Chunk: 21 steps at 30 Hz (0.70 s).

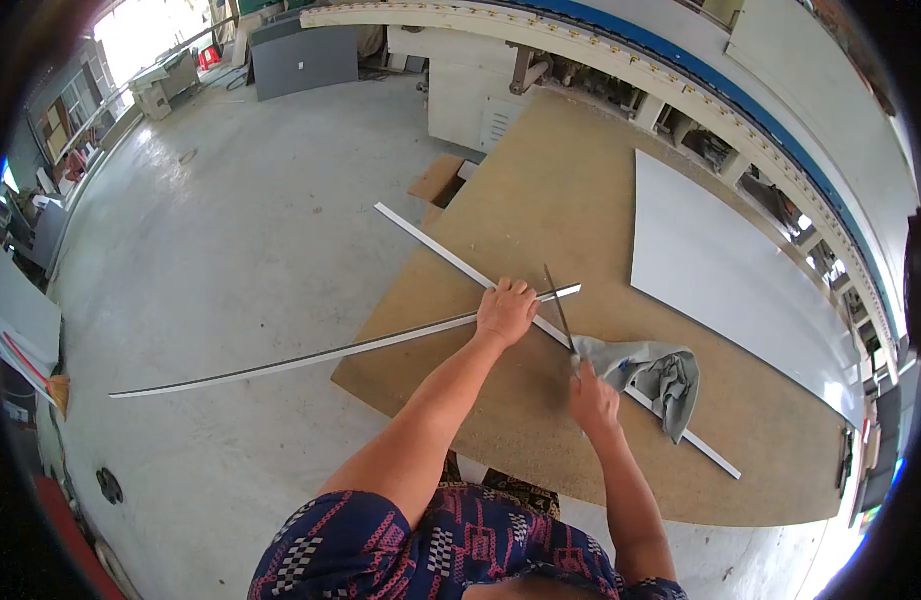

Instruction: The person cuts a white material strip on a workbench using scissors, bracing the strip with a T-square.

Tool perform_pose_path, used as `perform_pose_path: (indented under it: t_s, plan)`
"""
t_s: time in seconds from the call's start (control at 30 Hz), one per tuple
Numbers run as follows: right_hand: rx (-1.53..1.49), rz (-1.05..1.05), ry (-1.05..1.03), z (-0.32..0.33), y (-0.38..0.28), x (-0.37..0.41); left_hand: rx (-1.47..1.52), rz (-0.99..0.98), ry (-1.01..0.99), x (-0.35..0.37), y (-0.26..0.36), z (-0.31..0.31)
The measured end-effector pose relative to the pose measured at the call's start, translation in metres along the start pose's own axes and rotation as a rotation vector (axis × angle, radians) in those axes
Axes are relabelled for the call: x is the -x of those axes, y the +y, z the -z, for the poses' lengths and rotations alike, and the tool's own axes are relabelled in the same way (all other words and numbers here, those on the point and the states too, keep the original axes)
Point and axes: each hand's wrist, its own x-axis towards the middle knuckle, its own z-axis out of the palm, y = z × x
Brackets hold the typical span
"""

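My left hand (507, 312) is closed around a long narrow strip with a dark edge (311, 358), gripping it close to its right end. This strip lies across a straight white strip (436, 247), and the two cross under my left hand. In my right hand (593, 402) is a slim dark metal file (559, 308), its blade pointing away from me and overlapping the dark-edged strip near its end. Just right of that hand, a crumpled grey cloth (646, 370) is draped over the white strip.
The brown board table (561, 200) carries a large pale panel (741, 280) at the right. Behind it runs a long machine with a blue beam (721, 80). The dark-edged strip reaches past the table's left edge over the grey floor (231, 240). A cardboard box (439, 180) stands beyond the table.
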Motion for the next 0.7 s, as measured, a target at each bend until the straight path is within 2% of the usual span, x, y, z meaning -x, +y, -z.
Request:
perform_pose_path:
  t_s: [0.17,0.37,0.7]
  plan:
    - [-0.001,0.004,0.005,0.004,0.009,0.012,-0.012,-0.003,-0.029,-0.002,0.0,0.0]
    - [-0.041,0.045,0.044,0.002,-0.02,-0.061,-0.011,-0.011,-0.011,0.0,0.002,0.001]
    - [-0.034,0.011,0.019,0.003,-0.026,-0.055,-0.014,-0.02,-0.007,-0.001,0.003,0.005]
